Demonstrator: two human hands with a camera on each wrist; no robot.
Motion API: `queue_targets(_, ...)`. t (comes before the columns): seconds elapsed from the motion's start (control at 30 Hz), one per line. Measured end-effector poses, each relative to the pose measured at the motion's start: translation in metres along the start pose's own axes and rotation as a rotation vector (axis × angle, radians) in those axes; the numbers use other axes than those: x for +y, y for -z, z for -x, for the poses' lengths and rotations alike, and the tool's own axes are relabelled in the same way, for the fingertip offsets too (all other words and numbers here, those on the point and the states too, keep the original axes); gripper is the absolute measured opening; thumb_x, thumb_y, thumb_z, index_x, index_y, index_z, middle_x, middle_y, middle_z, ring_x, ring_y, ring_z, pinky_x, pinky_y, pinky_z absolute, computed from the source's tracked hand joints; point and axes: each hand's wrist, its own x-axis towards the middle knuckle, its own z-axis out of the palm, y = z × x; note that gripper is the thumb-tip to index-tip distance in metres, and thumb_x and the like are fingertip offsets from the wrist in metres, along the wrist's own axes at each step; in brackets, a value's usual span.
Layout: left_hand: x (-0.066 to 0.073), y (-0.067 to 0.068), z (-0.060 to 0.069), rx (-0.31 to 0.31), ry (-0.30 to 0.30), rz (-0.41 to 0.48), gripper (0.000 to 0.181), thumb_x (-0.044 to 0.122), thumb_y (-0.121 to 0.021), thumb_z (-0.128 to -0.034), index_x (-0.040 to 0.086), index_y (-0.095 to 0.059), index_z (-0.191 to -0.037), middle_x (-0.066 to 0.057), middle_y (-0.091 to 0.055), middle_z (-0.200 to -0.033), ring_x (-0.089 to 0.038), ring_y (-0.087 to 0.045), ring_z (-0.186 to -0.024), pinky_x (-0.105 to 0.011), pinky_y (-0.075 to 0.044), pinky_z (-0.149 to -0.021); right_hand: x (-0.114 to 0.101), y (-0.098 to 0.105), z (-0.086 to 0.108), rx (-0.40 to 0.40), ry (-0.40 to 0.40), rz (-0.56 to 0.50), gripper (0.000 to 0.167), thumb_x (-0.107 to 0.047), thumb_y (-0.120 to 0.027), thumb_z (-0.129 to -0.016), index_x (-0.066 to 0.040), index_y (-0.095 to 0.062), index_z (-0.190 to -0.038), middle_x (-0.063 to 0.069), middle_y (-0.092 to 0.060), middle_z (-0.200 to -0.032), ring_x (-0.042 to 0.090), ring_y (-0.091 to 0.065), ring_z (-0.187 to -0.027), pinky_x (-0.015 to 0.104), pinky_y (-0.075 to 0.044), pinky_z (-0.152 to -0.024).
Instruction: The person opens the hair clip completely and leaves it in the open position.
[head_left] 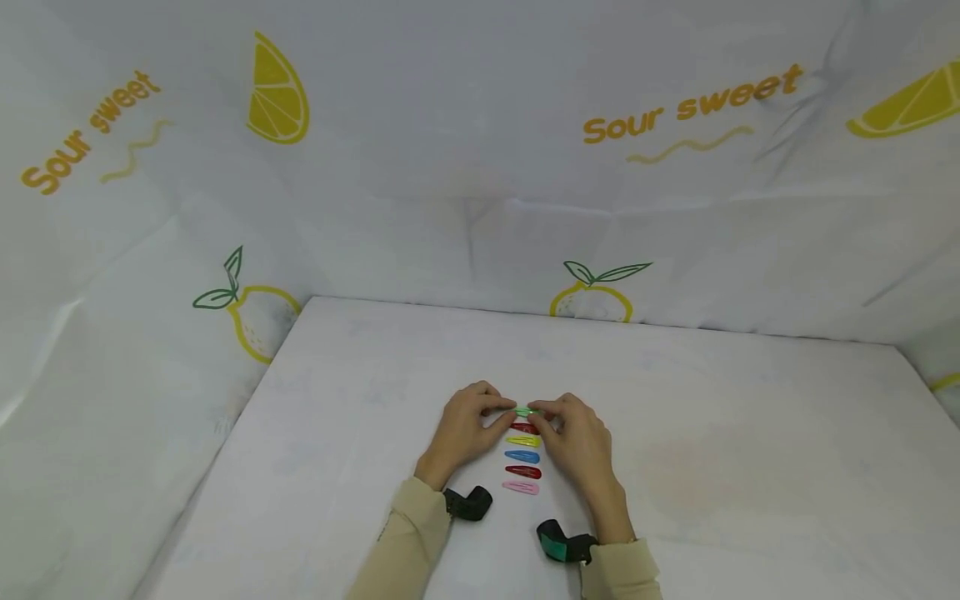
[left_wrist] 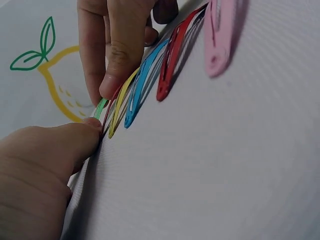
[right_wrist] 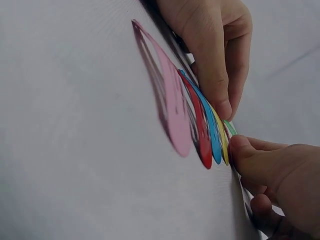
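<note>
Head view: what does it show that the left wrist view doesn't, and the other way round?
Only the head view shows the sleeves, "Sour sweet" lettering and lemon slices. Only the left wrist view makes out a round mark on the pink clip. Both show the left hand and right hand at the green clip, plus red clips, yellow clip and blue clip.

Five hair clips (head_left: 522, 457) lie in a column on the table (head_left: 337, 433) — a sixth clip (head_left: 524, 412) behind them, between the hands (head_left: 467, 427) (head_left: 583, 442).

Left hand (left_wrist: 42, 162) and right hand (left_wrist: 122, 42) are pinching a green clip (left_wrist: 100, 108); five clips (left_wrist: 141, 83) (red, yellow, blue, red, pink) are lying alongside.
</note>
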Motion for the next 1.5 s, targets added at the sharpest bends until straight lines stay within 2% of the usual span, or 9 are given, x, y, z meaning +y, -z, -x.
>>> queue_targets(0.23, 0.002, 0.000, -0.001, -0.020, 0.010, 0.003, 0.016, 0.020, -0.078, -0.0910, 0.011, -0.082, -0.104, 0.000, -0.072, -0.090, -0.008, -0.050, -0.073, -0.019, -0.039, -0.070, -0.001, 0.003, -0.001, -0.027, -0.024, -0.020, 0.019, -0.022, -0.078, -0.091, -0.017, -0.082, -0.109, 0.002, -0.068, -0.084, 0.011, -0.045, -0.064, 0.025, -0.032, -0.053)
queue_targets(0.37, 0.003, 0.002, -0.001, -0.011, 0.001, 0.015, 0.015, 0.019, -0.078, -0.0913, 0.011, -0.082, -0.103, 0.000, -0.073, -0.091, -0.009, -0.056, -0.077, -0.021, -0.045, -0.072, -0.002, 0.006, -0.001, -0.053, -0.028, -0.057, 0.020, -0.021, -0.076, -0.092, -0.016, -0.081, -0.111, 0.001, -0.068, -0.086, 0.011, -0.046, -0.066, 0.024, -0.032, -0.054)
queue_targets(0.47, 0.004, 0.003, -0.001, -0.016, -0.001, 0.070, 0.015, 0.016, -0.076, -0.0928, 0.009, -0.081, -0.105, -0.001, -0.075, -0.094, -0.011, -0.064, -0.083, -0.022, -0.051, -0.076, -0.002, 0.010, -0.001, -0.056, -0.015, -0.103, 0.020, -0.019, -0.076, -0.093, -0.014, -0.081, -0.111, 0.002, -0.071, -0.088, 0.011, -0.050, -0.070, 0.023, -0.038, -0.058)
queue_targets(0.63, 0.009, 0.009, -0.003, -0.035, 0.009, 0.176, 0.017, 0.013, -0.072, -0.0958, 0.006, -0.079, -0.109, -0.006, -0.079, -0.101, -0.013, -0.072, -0.089, -0.022, -0.058, -0.080, -0.006, 0.015, -0.001, -0.055, 0.041, -0.208, 0.020, -0.012, -0.074, -0.094, -0.007, -0.079, -0.112, 0.007, -0.078, -0.095, 0.014, -0.067, -0.080, 0.022, -0.053, -0.071)
queue_targets(0.87, 0.024, 0.025, -0.008, 0.016, -0.076, 0.229, 0.019, 0.011, -0.076, -0.0914, 0.003, -0.079, -0.108, -0.007, -0.079, -0.090, -0.014, -0.067, -0.079, -0.030, -0.058, -0.072, -0.017, 0.028, 0.001, -0.029, 0.129, -0.344, 0.020, -0.003, -0.073, -0.092, -0.001, -0.078, -0.112, 0.014, -0.079, -0.098, 0.022, -0.075, -0.083, 0.020, -0.058, -0.072)
queue_targets(1.07, 0.037, 0.037, -0.011, 0.027, -0.102, 0.250, 0.019, 0.011, -0.077, -0.0910, 0.002, -0.079, -0.107, -0.007, -0.079, -0.089, -0.014, -0.066, -0.077, -0.037, -0.059, -0.068, -0.021, 0.039, 0.004, -0.065, 0.132, -0.455, 0.023, -0.006, -0.073, -0.094, 0.002, -0.076, -0.115, 0.016, -0.078, -0.098, 0.024, -0.076, -0.082, 0.017, -0.059, -0.075)
queue_targets(1.37, 0.055, 0.056, -0.013, 0.083, -0.175, 0.269, 0.018, 0.010, -0.078, -0.0897, 0.002, -0.080, -0.106, -0.008, -0.079, -0.090, -0.013, -0.067, -0.077, -0.027, -0.058, -0.070, -0.028, 0.055, 0.009, -0.090, 0.154, -0.642, 0.024, -0.009, -0.071, -0.096, 0.004, -0.074, -0.116, 0.025, -0.074, -0.091, 0.009, -0.072, -0.076, 0.022, -0.060, -0.072)
queue_targets(1.5, 0.060, 0.060, -0.014, 0.074, -0.188, 0.264, 0.018, 0.011, -0.078, -0.0902, 0.002, -0.080, -0.106, -0.006, -0.079, -0.090, -0.012, -0.069, -0.078, -0.018, -0.055, -0.071, -0.032, 0.059, 0.010, -0.078, 0.145, -0.673, 0.022, -0.007, -0.072, -0.095, 0.004, -0.075, -0.112, 0.018, -0.073, -0.087, 0.007, -0.071, -0.075, 0.023, -0.060, -0.070)
